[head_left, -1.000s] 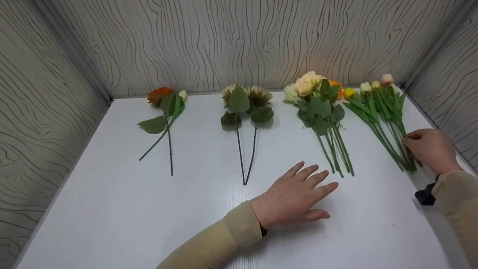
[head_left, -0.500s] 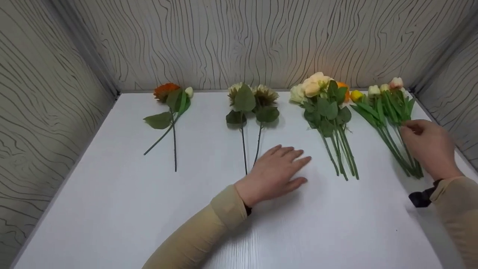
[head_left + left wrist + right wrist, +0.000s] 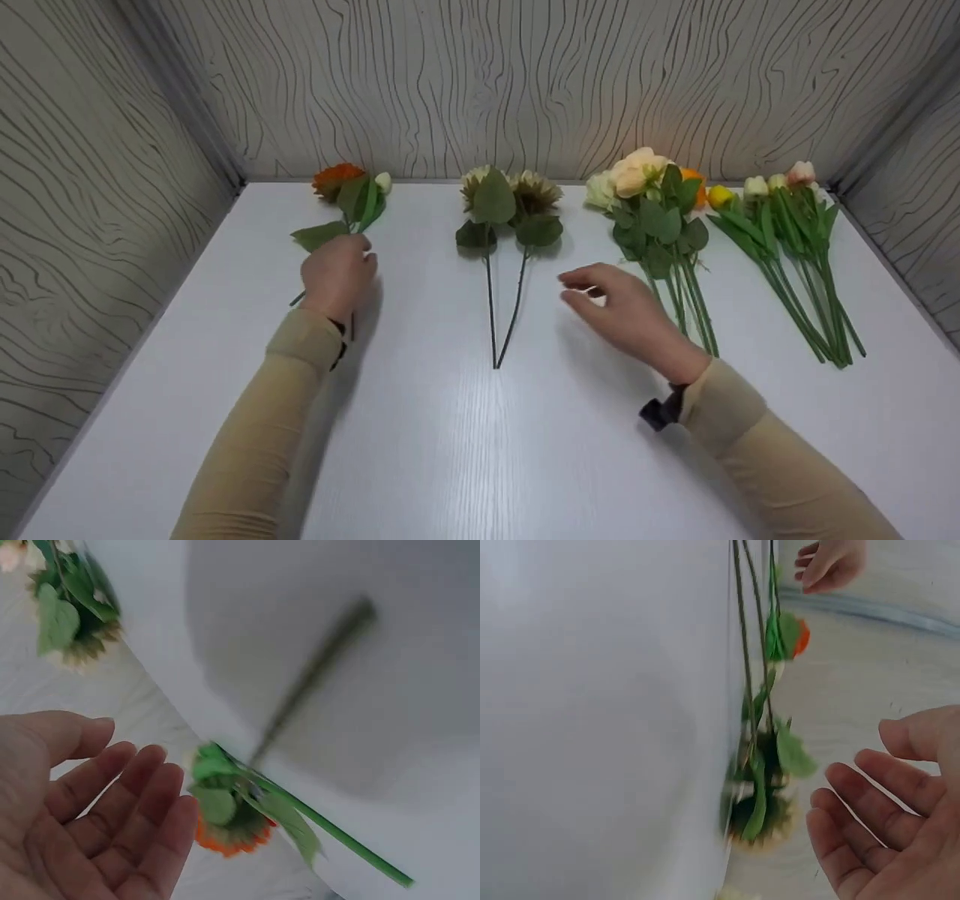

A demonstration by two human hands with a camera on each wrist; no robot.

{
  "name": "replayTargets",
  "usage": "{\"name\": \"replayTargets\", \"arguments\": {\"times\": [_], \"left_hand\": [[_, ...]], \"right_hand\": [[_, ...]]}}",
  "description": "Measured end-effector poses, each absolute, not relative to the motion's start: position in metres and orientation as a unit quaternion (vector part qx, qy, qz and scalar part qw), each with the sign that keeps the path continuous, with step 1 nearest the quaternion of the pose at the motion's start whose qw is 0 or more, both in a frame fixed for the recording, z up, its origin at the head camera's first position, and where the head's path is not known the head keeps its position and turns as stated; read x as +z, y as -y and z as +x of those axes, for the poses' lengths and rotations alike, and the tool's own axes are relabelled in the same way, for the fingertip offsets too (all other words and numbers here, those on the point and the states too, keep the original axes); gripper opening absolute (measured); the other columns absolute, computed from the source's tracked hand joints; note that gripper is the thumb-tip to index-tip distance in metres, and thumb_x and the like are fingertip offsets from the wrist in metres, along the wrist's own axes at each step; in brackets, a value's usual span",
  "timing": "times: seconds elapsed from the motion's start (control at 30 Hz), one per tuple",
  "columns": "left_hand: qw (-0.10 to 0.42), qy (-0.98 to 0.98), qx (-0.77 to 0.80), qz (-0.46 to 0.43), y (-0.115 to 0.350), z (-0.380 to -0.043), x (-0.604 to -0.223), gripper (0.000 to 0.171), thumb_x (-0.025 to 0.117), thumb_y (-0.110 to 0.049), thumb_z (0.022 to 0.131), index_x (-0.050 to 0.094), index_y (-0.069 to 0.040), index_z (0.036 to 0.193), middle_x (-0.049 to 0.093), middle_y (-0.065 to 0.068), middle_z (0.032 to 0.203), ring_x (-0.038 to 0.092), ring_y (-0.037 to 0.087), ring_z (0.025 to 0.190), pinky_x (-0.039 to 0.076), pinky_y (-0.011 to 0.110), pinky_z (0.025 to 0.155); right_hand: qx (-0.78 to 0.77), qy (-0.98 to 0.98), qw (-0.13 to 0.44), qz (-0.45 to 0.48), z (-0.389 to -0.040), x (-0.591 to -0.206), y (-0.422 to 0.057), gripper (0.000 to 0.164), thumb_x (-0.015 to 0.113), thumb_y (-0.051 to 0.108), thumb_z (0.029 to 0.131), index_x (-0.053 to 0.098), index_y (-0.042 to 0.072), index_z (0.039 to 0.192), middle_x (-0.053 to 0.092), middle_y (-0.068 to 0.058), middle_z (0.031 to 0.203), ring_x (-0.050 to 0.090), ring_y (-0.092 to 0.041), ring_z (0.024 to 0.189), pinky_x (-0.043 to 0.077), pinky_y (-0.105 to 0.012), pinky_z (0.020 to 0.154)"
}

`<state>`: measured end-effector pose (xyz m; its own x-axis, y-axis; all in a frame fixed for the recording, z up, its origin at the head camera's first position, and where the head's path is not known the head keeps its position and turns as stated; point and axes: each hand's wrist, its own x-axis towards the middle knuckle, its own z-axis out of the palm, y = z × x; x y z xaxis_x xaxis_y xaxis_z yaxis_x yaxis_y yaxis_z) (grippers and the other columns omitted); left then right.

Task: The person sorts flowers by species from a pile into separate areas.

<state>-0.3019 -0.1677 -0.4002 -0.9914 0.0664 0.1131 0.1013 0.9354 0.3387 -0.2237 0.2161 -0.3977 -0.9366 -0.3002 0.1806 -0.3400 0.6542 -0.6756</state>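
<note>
My left hand hovers over the stems at the left, partly hiding them in the head view. Beneath it lie an orange flower and a white tulip with crossed stems. In the left wrist view, the fingers are loosely bent, with nothing between them and the thumb. My right hand is held above the table between two pale, broad-headed flowers and a bunch of roses. Its thumb and fingers are apart in the right wrist view, holding nothing.
Several tulips, pink, white and yellow, lie at the far right of the white table. All the flower heads point to the back edge. Wood-patterned panels stand behind and at both sides.
My left hand has moved left from the table's middle to above the orange flower. My right hand has left the tulip stems and moved left, past the roses; the tulips stay on the table.
</note>
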Motion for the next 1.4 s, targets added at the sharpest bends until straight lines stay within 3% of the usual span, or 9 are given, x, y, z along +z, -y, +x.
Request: {"name": "replayTargets", "arguments": {"times": [0.17, 0.33, 0.7, 0.93, 1.13, 1.4], "left_hand": [[0.029, 0.978, -0.205, 0.034, 0.199, -0.306, -0.406, 0.024, 0.059, -0.018, 0.101, 0.071, 0.001, 0.093, 0.069, 0.014, 0.084, 0.063, 0.029, 0.075, 0.051, 0.044, 0.064], [-0.003, 0.967, -0.244, 0.071, 0.203, -0.311, -0.414, 0.03, 0.062, -0.025, 0.101, 0.069, -0.003, 0.081, 0.062, 0.008, 0.071, 0.056, 0.023, 0.065, 0.045, 0.037, 0.057], [-0.047, 0.938, -0.327, 0.107, 0.205, -0.316, -0.421, 0.023, 0.058, -0.011, 0.095, 0.07, 0.0, 0.078, 0.063, 0.006, 0.064, 0.059, 0.019, 0.059, 0.047, 0.033, 0.057], [-0.045, 0.91, -0.399, 0.107, 0.209, -0.311, -0.414, 0.023, 0.056, -0.012, 0.095, 0.071, 0.005, 0.086, 0.069, 0.008, 0.069, 0.067, 0.017, 0.061, 0.055, 0.03, 0.063], [-0.038, 0.875, -0.473, 0.1, 0.2, -0.309, -0.399, 0.023, 0.057, -0.016, 0.099, 0.064, 0.003, 0.111, 0.067, 0.015, 0.099, 0.069, 0.017, 0.072, 0.06, 0.03, 0.07], [-0.019, 0.783, -0.621, -0.009, 0.125, -0.292, -0.386, 0.024, 0.063, -0.02, 0.103, 0.066, 0.001, 0.115, 0.064, 0.017, 0.107, 0.069, 0.025, 0.089, 0.062, 0.034, 0.077]], "right_hand": [[0.355, 0.896, -0.013, 0.268, -0.214, -0.402, -0.16, 0.032, 0.066, 0.028, 0.102, 0.07, 0.011, 0.129, 0.068, -0.004, 0.125, 0.061, -0.027, 0.119, 0.05, -0.048, 0.099], [0.365, 0.879, -0.035, 0.305, -0.209, -0.41, -0.135, 0.031, 0.066, 0.027, 0.102, 0.07, 0.01, 0.128, 0.068, -0.002, 0.124, 0.061, -0.025, 0.115, 0.05, -0.045, 0.096], [0.406, 0.872, -0.057, 0.268, -0.215, -0.42, -0.135, 0.027, 0.065, 0.026, 0.103, 0.073, 0.011, 0.124, 0.068, 0.003, 0.122, 0.063, -0.019, 0.106, 0.051, -0.042, 0.094], [0.405, 0.874, -0.06, 0.262, -0.218, -0.418, -0.139, 0.027, 0.064, 0.027, 0.103, 0.073, 0.011, 0.123, 0.069, 0.001, 0.124, 0.062, -0.022, 0.109, 0.05, -0.043, 0.096], [0.405, 0.88, -0.041, 0.245, -0.222, -0.414, -0.159, 0.029, 0.065, 0.029, 0.103, 0.073, 0.012, 0.125, 0.069, 0.001, 0.125, 0.063, -0.027, 0.115, 0.051, -0.046, 0.099], [0.481, 0.857, -0.063, 0.177, -0.226, -0.413, -0.182, 0.03, 0.065, 0.034, 0.102, 0.074, 0.014, 0.123, 0.071, 0.002, 0.119, 0.065, -0.022, 0.106, 0.054, -0.045, 0.089]]}}
